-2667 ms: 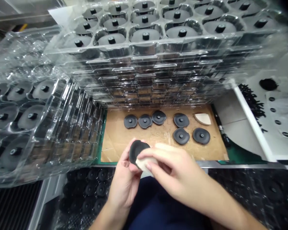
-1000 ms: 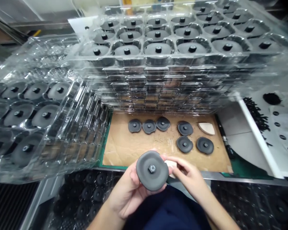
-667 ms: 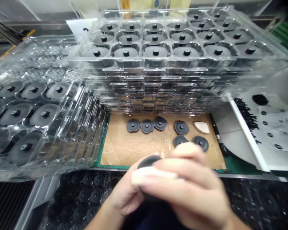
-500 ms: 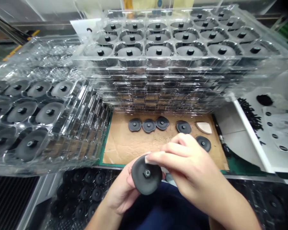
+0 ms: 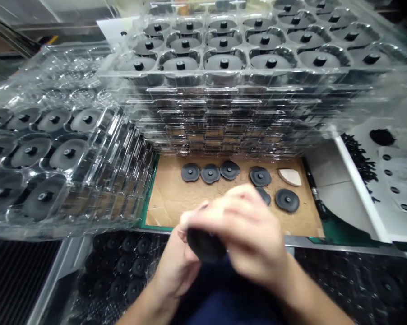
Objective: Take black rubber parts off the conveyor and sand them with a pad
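Observation:
Low in front of me, my left hand grips a black rubber disc by its left side. My right hand is blurred; its fingers close over the disc's upper edge and hide that part. The disc is tilted, and its centre stud is out of sight. Beyond the hands, several similar discs lie on a sheet of cardboard, each with a small raised centre. One of them, a partly covered disc, shows just behind my right knuckles.
A tall stack of clear plastic trays holding discs stands behind the cardboard; another tray stack is at left. A pale wedge-shaped piece lies at the cardboard's right. A white box holds black bits. Dark disc-filled trays sit below the edge.
The held disc has tipped, so its face with the central nut no longer shows. My right hand has shifted left over its upper edge, uncovering more of the discs at the cardboard's right.

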`<state>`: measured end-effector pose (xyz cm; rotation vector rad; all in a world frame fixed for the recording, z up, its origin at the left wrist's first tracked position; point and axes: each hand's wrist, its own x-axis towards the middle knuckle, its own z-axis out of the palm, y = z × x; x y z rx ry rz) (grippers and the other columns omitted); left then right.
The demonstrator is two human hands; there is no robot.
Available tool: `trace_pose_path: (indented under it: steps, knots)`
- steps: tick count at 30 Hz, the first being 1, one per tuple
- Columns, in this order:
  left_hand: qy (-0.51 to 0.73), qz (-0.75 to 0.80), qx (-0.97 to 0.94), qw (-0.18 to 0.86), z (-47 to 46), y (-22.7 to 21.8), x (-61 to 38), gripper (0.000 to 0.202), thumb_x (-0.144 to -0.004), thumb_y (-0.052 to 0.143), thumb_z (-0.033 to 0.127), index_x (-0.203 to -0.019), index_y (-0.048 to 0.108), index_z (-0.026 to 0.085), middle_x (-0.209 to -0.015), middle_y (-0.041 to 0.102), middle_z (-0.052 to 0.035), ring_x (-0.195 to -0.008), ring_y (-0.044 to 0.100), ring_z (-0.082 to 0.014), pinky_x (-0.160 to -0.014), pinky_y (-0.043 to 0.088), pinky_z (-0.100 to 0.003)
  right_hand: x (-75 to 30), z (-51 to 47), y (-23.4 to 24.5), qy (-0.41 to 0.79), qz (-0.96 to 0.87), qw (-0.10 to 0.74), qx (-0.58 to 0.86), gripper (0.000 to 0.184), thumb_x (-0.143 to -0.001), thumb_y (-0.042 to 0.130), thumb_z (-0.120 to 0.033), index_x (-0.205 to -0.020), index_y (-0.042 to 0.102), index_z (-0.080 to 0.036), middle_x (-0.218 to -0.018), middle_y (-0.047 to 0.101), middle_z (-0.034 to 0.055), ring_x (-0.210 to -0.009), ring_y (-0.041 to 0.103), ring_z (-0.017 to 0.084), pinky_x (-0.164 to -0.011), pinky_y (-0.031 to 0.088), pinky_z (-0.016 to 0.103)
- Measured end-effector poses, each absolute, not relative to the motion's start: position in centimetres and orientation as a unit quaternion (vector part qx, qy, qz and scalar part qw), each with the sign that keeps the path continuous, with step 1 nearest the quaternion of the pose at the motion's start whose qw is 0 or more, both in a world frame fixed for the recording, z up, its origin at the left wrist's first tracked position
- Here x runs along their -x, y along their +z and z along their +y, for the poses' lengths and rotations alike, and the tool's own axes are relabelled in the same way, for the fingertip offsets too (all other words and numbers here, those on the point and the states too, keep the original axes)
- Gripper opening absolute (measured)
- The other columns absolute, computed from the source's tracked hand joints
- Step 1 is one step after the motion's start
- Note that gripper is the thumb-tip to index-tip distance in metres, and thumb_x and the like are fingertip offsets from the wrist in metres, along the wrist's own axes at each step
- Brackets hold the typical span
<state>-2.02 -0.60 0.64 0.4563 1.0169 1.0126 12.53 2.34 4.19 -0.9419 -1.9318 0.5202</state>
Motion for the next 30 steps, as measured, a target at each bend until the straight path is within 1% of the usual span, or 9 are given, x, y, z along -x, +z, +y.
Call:
trace_pose_path:
  steps: [2, 4, 9, 14, 17, 20, 23, 27, 30]
  knots:
    - [0.505, 0.456, -0.179, 0.711, -0.7, 0.4, 2.2, 0.071, -0.042, 0.088, 0.042, -0.108, 0.066, 0.028, -0.117, 0.067, -0.0032, -0.111, 0.060, -0.0299, -0.090, 0.052, -0.035, -13.3, 2.5, 1.9, 0.245, -0.722, 0.408, 0.503, 0.025, -0.091, 0.047, -0.014, -0.102, 0.068, -0.022, -0.095, 0.073, 0.0004, -0.081, 0.060, 0.015, -0.078, 0.043, 0.031]
    - [0.541, 0.443, -0.146, 0.700, -0.6, 0.2, 2.5, 0.068, -0.048, 0.087, 0.041, -0.112, 0.065, 0.030, -0.115, 0.069, -0.0037, -0.103, 0.065, -0.0264, -0.084, 0.055, -0.032, -13.9, 2.0, -1.2, 0.290, -0.672, 0.349, 0.585, 0.021, -0.090, 0.051, -0.021, -0.102, 0.069, -0.022, -0.095, 0.073, 0.0025, -0.083, 0.060, 0.017, -0.076, 0.045, 0.032]
    - [0.537, 0.424, -0.114, 0.720, -0.3, 0.0, 2.7, 0.067, -0.059, 0.082, 0.041, -0.121, 0.060, 0.028, -0.114, 0.068, -0.0062, -0.102, 0.065, -0.0236, -0.092, 0.052, -0.035, -14.1, -0.9, -6.8, 0.376, -0.665, 0.295, 0.575, 0.019, -0.085, 0.055, -0.026, -0.087, 0.074, -0.022, -0.076, 0.073, 0.0008, -0.067, 0.063, 0.017, -0.061, 0.050, 0.028]
    - [0.526, 0.415, -0.110, 0.734, -0.4, -0.1, 2.1, 0.067, -0.058, 0.082, 0.039, -0.120, 0.061, 0.026, -0.112, 0.069, -0.0060, -0.102, 0.064, -0.0223, -0.088, 0.053, -0.030, -13.8, 0.0, -1.5, 0.362, -0.612, 0.358, 0.604, 0.024, -0.090, 0.050, -0.027, -0.105, 0.067, -0.020, -0.092, 0.070, 0.0042, -0.067, 0.061, 0.014, -0.058, 0.050, 0.025]
    - [0.512, 0.408, -0.114, 0.748, -0.6, -0.2, 1.9, 0.059, -0.064, 0.079, 0.038, -0.119, 0.062, 0.024, -0.112, 0.069, -0.0072, -0.100, 0.065, -0.0215, -0.083, 0.054, -0.026, -12.6, 1.0, 3.4, 0.334, -0.648, 0.452, 0.514, 0.022, -0.090, 0.052, -0.018, -0.107, 0.064, -0.017, -0.094, 0.068, 0.0045, -0.081, 0.061, 0.014, -0.070, 0.050, 0.023]
    - [0.481, 0.430, -0.102, 0.757, -0.8, -0.2, 1.9, 0.052, -0.068, 0.078, 0.033, -0.116, 0.063, 0.023, -0.113, 0.069, -0.0072, -0.101, 0.064, -0.0221, -0.084, 0.053, -0.027, -11.7, 1.3, 5.5, 0.389, -0.722, 0.388, 0.421, 0.022, -0.089, 0.049, -0.010, -0.104, 0.065, -0.014, -0.091, 0.067, 0.0046, -0.084, 0.061, 0.012, -0.076, 0.049, 0.021]
    - [0.455, 0.469, -0.098, 0.751, -0.9, 0.0, 1.9, 0.052, -0.060, 0.083, 0.026, -0.109, 0.066, 0.022, -0.102, 0.072, -0.0047, -0.096, 0.067, -0.0212, -0.081, 0.054, -0.025, -11.4, 1.4, 5.4, 0.420, -0.736, 0.313, 0.430, 0.020, -0.088, 0.051, -0.009, -0.098, 0.067, -0.016, -0.085, 0.065, 0.0019, -0.076, 0.061, 0.011, -0.071, 0.048, 0.020]
    - [0.443, 0.421, -0.114, 0.783, -0.7, 0.5, 1.8, 0.043, -0.062, 0.081, 0.031, -0.102, 0.069, 0.020, -0.097, 0.073, -0.0053, -0.097, 0.066, -0.0225, -0.091, 0.051, -0.030, -11.4, 1.1, 5.1, 0.357, -0.726, 0.405, 0.425, 0.024, -0.091, 0.046, -0.012, -0.105, 0.065, -0.008, -0.084, 0.065, 0.0074, -0.078, 0.060, 0.015, -0.073, 0.050, 0.025]
    - [0.445, 0.392, -0.117, 0.796, -0.4, 0.8, 1.9, 0.048, -0.057, 0.084, 0.021, -0.103, 0.069, 0.022, -0.100, 0.072, -0.0024, -0.095, 0.066, -0.0186, -0.088, 0.051, -0.026, -12.5, 0.4, 5.6, 0.418, -0.728, 0.367, 0.400, 0.021, -0.087, 0.051, -0.006, -0.099, 0.067, -0.012, -0.083, 0.066, 0.0039, -0.075, 0.061, 0.010, -0.068, 0.049, 0.017]
